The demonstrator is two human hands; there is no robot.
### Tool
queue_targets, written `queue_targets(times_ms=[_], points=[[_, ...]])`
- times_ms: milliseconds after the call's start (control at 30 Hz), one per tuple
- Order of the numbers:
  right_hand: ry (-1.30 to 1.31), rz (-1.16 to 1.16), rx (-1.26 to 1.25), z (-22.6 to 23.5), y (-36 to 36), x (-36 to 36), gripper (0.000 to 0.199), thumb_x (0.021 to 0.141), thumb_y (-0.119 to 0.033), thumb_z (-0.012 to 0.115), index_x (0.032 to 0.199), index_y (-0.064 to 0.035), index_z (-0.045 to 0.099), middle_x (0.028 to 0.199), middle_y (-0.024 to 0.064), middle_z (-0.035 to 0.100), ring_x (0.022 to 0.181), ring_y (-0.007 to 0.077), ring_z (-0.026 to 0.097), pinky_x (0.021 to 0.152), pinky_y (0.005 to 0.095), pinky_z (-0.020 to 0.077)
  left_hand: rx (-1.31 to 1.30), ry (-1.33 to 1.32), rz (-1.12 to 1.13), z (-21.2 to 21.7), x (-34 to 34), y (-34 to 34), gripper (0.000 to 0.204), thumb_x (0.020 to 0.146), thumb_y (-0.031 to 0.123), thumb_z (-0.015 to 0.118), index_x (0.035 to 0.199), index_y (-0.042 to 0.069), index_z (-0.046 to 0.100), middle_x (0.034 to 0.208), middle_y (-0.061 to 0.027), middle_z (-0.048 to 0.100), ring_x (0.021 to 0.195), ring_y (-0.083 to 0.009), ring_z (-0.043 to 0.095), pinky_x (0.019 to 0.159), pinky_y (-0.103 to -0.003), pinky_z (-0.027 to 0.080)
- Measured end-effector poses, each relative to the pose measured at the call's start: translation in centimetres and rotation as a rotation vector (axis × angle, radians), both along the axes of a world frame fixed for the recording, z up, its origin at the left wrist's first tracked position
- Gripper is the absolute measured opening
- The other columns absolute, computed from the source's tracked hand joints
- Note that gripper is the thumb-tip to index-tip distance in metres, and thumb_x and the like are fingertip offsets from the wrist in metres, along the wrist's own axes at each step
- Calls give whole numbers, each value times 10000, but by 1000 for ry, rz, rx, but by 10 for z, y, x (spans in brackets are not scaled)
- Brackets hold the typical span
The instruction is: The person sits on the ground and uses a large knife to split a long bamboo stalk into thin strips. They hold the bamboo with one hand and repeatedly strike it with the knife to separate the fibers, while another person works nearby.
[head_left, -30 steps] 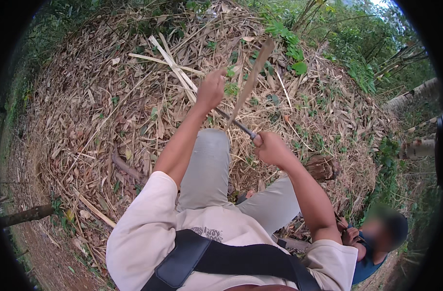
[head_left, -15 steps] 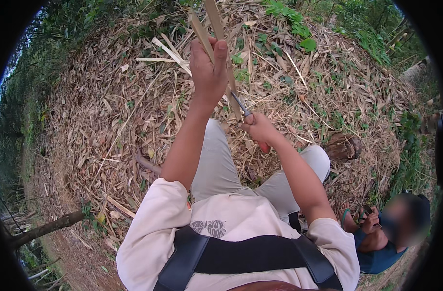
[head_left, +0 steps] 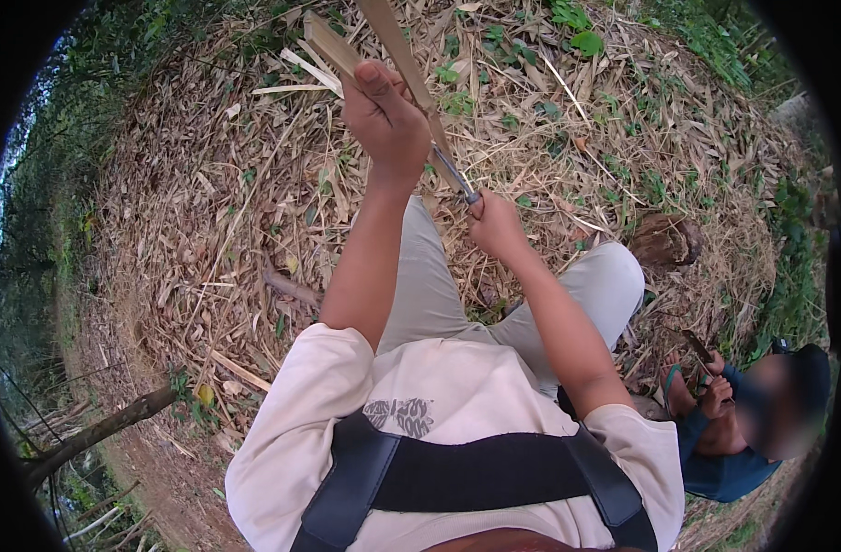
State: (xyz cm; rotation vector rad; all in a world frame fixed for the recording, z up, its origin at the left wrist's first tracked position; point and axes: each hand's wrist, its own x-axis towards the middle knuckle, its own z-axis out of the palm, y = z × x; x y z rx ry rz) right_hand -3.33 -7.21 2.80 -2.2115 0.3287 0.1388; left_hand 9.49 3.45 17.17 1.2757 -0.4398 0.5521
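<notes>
Dry leaves [head_left: 209, 184] are covering the ground around the person's knees, and a log [head_left: 666, 241] is lying near the right one. Out ahead of the knees, the left hand [head_left: 384, 120] is curling its fingers and thumb round a pale strip [head_left: 331, 44]; the right hand [head_left: 497, 225] is clenching a knife [head_left: 453, 167] by its handle. The pale strip is leaning farther left than half a second ago, standing wider from a long tan strip [head_left: 397, 46], and the handle's red end is now staying out of sight. That long strip is running off the top edge; I can't tell where the blade's tip is ending. Dark lettering [head_left: 397, 414] is curving across the shirt [head_left: 292, 405], hard to make out.
</notes>
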Motion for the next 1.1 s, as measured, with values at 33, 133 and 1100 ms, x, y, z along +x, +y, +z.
queue_targets(times_ms=[33,133,1100], points=[[75,-34,11,0,1,1,125,793,-72,657,875,-8,588,830,219,670,844,415,659,756,460,514,7,-4,13,-2,-2,1,475,1050,514,405,813,105,360,637,50,312,509,-36,246,442,-217,219],[171,-62,-12,-47,1,5,130,797,-89,647,884,-7,595,789,213,660,830,405,658,745,443,515,32,-41,73,-7,-3,-1,476,1047,520,407,811,110,354,630,49,308,503,-36,241,437,-217,217],[726,-110,915,-132,-23,12,502,1053,-364,342,838,-1,615,619,30,484,477,131,408,449,312,399,26,90,6,6,-11,29,539,1017,616,340,855,102,349,634,15,323,480,-76,272,415,-242,287]])
